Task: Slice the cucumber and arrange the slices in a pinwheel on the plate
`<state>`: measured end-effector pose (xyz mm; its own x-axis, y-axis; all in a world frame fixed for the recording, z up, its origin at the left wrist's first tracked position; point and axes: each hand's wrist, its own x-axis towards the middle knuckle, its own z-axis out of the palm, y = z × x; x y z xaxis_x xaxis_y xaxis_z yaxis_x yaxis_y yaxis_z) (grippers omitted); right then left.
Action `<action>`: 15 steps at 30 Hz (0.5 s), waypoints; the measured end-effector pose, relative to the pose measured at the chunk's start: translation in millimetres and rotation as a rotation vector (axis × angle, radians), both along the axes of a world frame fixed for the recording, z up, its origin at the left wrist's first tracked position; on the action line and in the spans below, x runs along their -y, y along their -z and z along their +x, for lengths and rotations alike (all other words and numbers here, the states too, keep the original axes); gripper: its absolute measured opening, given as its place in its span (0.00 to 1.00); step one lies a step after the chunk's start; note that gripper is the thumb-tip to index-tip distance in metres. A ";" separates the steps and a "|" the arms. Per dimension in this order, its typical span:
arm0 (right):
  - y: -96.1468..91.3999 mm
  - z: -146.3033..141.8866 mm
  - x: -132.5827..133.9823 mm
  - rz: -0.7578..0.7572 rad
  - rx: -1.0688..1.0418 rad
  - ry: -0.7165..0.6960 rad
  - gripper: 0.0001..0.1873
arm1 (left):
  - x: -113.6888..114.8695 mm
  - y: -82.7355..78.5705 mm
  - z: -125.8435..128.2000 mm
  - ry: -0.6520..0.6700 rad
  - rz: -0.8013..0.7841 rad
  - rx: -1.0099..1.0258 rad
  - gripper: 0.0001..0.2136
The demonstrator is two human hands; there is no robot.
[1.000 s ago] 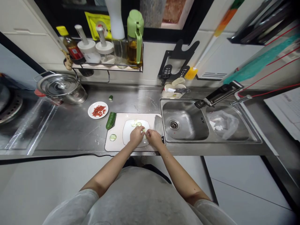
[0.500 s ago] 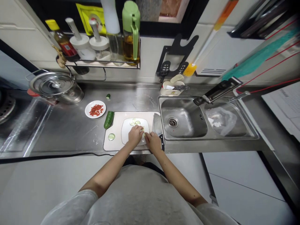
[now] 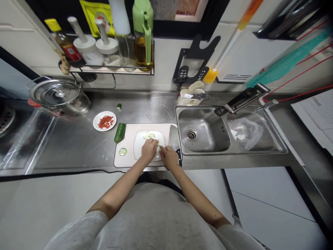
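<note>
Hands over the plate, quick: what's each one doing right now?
Left hand: closed, pinching pale cucumber over the plate.
Right hand: fingertips at the same cucumber; too small to tell whether they grip it.

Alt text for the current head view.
Left hand and right hand, a pale piece between them, over a square plate of cucumber slices on a cutting board, a cleaver at right; at left, a cucumber and a round plate of red pieces.

A pale slice (image 3: 158, 147) is held between left hand (image 3: 149, 149) and right hand (image 3: 169, 157) over a white plate (image 3: 138, 147); plate is set on cutting board (image 3: 130, 130), knife (image 3: 173, 137) laid at right.
</note>
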<state>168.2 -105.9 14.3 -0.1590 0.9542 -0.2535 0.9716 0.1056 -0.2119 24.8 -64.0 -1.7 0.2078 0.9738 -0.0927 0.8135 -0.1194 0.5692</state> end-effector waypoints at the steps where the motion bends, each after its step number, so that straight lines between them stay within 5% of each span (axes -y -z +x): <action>1: -0.2 0.8 -1.2 0.001 -0.001 -0.003 0.20 | -0.9 0.2 0.7 0.003 0.000 0.006 0.09; 15: -4.6 3.5 -8.4 0.001 -0.006 -0.011 0.20 | -2.9 4.4 0.8 0.033 0.018 0.028 0.10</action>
<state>171.7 -97.5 18.9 -0.1710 0.9526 -0.2516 0.9690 0.1164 -0.2178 25.6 -61.1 -6.0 0.2419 0.9678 -0.0692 0.7925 -0.1559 0.5896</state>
